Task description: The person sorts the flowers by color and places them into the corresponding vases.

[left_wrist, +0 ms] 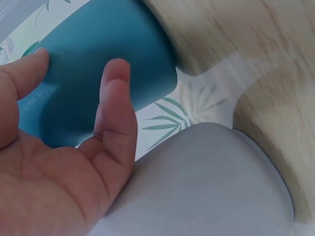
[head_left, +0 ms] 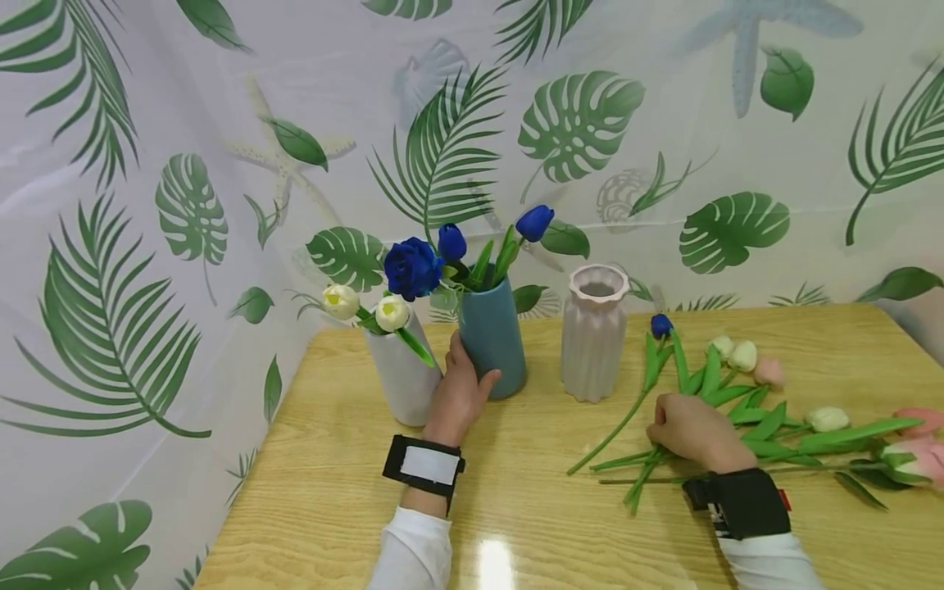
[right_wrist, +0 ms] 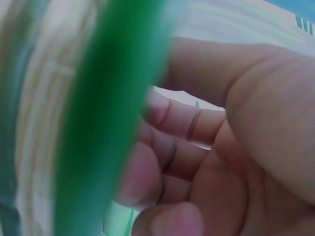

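Note:
My left hand holds the left side of a blue-green vase, thumb at the front and fingers round the side. Blue tulips and a blue rose stand in that vase. Against the back of this hand is a smooth white vase with white tulips. My right hand pinches a green tulip stem among flowers lying on the table; its fingertips are partly hidden by a blurred green leaf in the right wrist view.
A ribbed pale vase stands upright, without flowers, between the hands. Loose flowers lie at right: a blue tulip, white tulips and pink blooms. Behind the wooden table hangs a leaf-patterned cloth.

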The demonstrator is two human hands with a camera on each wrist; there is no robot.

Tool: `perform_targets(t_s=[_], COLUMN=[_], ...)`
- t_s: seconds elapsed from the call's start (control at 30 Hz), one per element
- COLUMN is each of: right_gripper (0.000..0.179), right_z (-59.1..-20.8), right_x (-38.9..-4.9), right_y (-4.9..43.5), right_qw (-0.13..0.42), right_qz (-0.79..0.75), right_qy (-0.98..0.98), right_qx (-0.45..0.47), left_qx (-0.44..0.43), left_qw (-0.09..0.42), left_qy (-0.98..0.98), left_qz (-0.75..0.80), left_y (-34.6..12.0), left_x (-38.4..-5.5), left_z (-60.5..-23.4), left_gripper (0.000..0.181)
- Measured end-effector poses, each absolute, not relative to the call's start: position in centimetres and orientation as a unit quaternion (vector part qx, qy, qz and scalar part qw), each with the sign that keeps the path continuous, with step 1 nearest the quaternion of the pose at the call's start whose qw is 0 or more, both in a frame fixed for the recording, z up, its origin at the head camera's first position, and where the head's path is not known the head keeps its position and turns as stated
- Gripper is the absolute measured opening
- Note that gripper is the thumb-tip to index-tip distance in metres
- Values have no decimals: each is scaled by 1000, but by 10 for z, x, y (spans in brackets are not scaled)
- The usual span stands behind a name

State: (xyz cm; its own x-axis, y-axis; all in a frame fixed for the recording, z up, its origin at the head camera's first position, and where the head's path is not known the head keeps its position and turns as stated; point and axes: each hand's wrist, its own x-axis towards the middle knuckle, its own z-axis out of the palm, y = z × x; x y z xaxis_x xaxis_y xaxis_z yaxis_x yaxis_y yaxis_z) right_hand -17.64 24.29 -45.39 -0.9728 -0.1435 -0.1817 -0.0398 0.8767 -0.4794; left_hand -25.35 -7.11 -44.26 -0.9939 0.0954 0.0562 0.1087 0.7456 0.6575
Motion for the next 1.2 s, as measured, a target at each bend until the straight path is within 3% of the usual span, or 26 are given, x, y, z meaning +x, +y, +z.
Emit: perform_targets(t_s=[1.2], right_gripper=[16], right_z=[-450], right_x=[-172], right_y=[236], right_qw=[116], right_qz=[-251], right_qy=[960], right_qx=[-42], left_qx=[-68], left_qw=[32], left_qy=[-935], left_qz=[-347], left_y=[-71], left_x=[-253], left_z=[-447], left_gripper=[87])
